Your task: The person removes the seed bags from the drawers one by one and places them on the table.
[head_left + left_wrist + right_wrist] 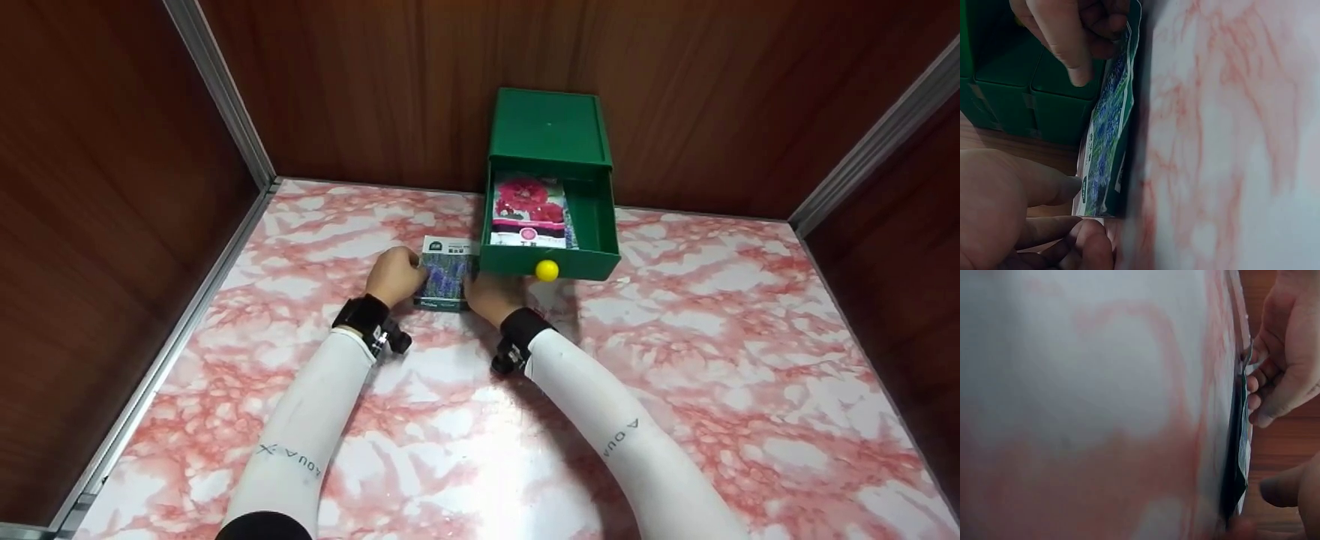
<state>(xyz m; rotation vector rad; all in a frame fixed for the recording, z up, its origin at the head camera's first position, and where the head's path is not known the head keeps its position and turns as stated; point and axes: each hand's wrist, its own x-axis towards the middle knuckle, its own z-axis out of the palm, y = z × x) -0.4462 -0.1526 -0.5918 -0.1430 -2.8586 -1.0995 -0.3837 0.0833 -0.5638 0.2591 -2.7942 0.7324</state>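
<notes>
A seed packet with purple flowers on its face lies on the marbled tabletop, just left of the green drawer box. My left hand pinches its left edge; in the left wrist view the thumb is at one corner, with curled fingers beside it. At the packet's right edge is my right hand, partly hidden under the drawer front. Its thumb stands apart from the packet in the right wrist view, while its other fingers bend loosely at the edge in the left wrist view.
The green drawer is pulled out of its box and juts over my right hand; it has a yellow knob. Inside lies a pink-flower packet on top of another packet. Wooden panels enclose the table at back and sides.
</notes>
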